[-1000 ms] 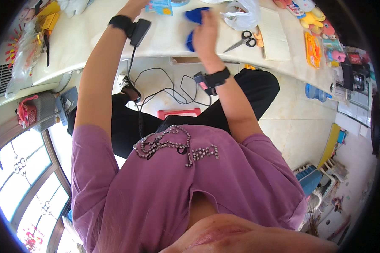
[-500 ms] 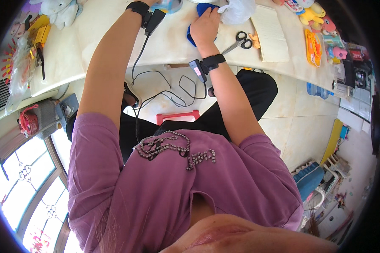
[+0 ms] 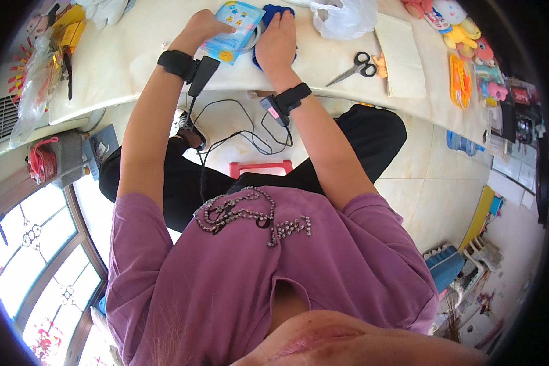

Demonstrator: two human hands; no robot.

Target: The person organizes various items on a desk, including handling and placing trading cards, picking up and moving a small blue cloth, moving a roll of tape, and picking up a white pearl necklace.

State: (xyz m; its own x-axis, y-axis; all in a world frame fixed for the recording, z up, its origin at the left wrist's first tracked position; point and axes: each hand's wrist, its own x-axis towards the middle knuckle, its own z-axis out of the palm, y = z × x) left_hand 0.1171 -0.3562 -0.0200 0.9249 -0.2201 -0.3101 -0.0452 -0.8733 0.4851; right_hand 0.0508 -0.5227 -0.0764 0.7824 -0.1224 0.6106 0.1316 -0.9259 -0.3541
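My left hand (image 3: 199, 30) grips the left edge of a light blue printed packet (image 3: 238, 19), thumb on top and the other fingers hidden. A clear ring-shaped object (image 3: 254, 38) shows partly from under the packet's right edge; I cannot make out its kind. Beside it, my right hand (image 3: 277, 47) lies flat, fingers stretched out, on a dark blue cloth-like piece (image 3: 290, 11) on the table. Black-handled scissors (image 3: 355, 69) lie to the right of that hand, blades pointing left toward the table's near edge.
A white plastic bag (image 3: 346, 18) sits beyond the scissors, next to a cream paper pad (image 3: 402, 61). An orange case (image 3: 459, 82) and plush toys (image 3: 460, 33) are at the right. A clear bag (image 3: 33, 85) hangs at the left edge. Cables (image 3: 244, 131) dangle below the table.
My left hand has come nearer, bringing the blue packet into view. My right hand and the dark blue piece have shifted left, away from the white bag and scissors.
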